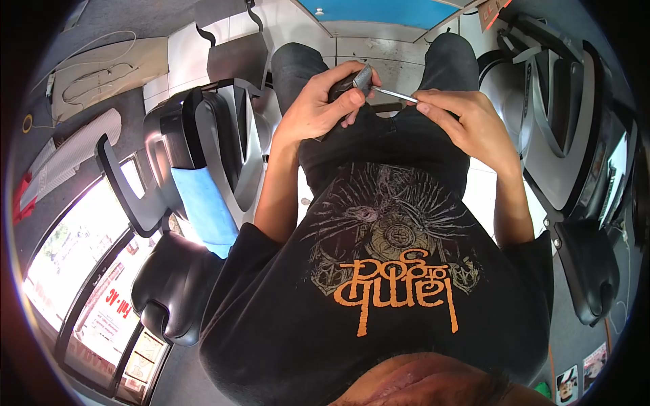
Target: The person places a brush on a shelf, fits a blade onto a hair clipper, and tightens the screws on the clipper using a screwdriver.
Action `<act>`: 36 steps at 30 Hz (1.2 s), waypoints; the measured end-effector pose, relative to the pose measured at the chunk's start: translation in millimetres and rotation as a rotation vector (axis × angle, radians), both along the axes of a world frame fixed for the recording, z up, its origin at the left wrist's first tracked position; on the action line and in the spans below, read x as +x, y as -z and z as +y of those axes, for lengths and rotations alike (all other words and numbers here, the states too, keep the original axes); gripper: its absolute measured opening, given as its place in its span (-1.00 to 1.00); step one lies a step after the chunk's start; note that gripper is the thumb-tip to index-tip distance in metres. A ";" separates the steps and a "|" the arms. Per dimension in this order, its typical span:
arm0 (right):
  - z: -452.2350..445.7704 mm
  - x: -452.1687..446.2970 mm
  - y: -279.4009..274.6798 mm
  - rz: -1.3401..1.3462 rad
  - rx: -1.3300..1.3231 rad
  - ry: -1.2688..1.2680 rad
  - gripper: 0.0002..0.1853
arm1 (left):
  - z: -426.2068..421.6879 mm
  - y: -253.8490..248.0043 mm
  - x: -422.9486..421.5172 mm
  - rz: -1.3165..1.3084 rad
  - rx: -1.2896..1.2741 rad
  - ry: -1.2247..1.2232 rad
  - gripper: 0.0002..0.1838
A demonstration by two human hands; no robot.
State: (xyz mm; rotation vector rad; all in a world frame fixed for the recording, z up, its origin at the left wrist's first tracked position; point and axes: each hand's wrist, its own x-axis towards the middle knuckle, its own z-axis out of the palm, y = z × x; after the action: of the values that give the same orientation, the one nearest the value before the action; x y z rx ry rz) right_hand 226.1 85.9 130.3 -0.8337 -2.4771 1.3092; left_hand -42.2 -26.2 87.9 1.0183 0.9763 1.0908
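Observation:
Above my lap, my left hand (318,105) has its fingers wrapped round a small dark grey object (362,78), whose exact kind I cannot make out. Opposite it, my right hand (460,115) pinches a thin silver metal tool (396,94) between thumb and fingertips. The tool's far end points left and meets, or nearly meets, the grey object's edge. Part of the object is hidden by the left hand's fingers.
Black and silver chairs (176,135) stand at the left, one with a blue cloth (206,206) over it. More black and grey chair parts (555,128) are at the right. White floor tiles (386,51) and a blue panel (386,10) lie ahead.

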 end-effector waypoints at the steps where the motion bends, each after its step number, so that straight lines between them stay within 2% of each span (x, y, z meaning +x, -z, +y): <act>1: 0.6 -0.1 -0.7 -0.032 -0.042 -0.012 -0.74 | 0.0 -0.7 -0.6 0.039 -0.010 0.009 -0.32; 3: 2.6 -0.8 -3.9 -0.094 -0.128 -0.035 -0.74 | -0.3 -3.6 -3.4 0.118 -0.032 0.029 -0.25; 6: 11.3 -6.1 -12.6 -0.179 -0.412 -0.088 -0.72 | 5.5 -8.8 -6.9 0.392 0.117 0.070 -0.38; 9: 8.3 0.1 6.5 -0.166 -0.401 -0.116 -0.72 | 8.0 -13.8 -6.7 0.571 0.237 0.117 -0.49; 13: -9.3 0.4 -0.6 -0.116 0.086 -0.080 -0.81 | 3.8 -11.9 -6.6 0.589 0.151 0.176 -0.51; 19: -17.2 3.1 -2.5 -0.165 0.229 -0.062 -0.81 | 0.5 -9.9 -4.5 0.439 0.018 0.145 -0.50; 21: -19.5 2.5 -9.0 -0.243 0.383 -0.080 -0.81 | -0.2 -7.8 -1.6 0.433 0.008 0.135 -0.50; 24: -15.0 3.4 -7.5 -0.231 0.498 -0.087 -0.80 | -2.8 -16.3 -2.0 0.322 -0.201 0.145 -0.52; 27: -14.2 2.1 -8.9 -0.241 0.497 -0.079 -0.80 | -4.9 -7.2 1.5 0.303 -0.137 0.070 -0.50; 28: -14.2 1.2 -9.6 -0.258 0.488 -0.074 -0.79 | -3.7 -5.6 1.6 0.304 -0.143 0.061 -0.50; 31: 0.7 -0.6 10.0 -0.064 0.379 -0.029 -0.73 | -0.4 -3.1 3.9 0.253 -0.165 -0.031 -0.49; 34: 3.0 -12.5 12.0 -0.260 -0.079 0.161 -0.61 | 9.2 -6.4 18.8 0.084 -0.214 -0.304 -0.48; 35: -6.6 -17.2 28.3 -0.026 -0.163 0.255 -0.56 | 14.0 -9.6 27.1 0.015 -0.246 -0.423 -0.48; 36: -17.5 -25.1 27.0 0.083 -0.329 0.302 -0.57 | 17.9 -11.6 34.2 -0.055 -0.279 -0.542 -0.48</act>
State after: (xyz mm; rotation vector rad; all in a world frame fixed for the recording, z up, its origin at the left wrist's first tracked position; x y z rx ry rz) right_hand 201.0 68.4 103.2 -1.1470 -2.0013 1.6176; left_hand -8.0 -8.3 99.5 0.5004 1.3600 1.3638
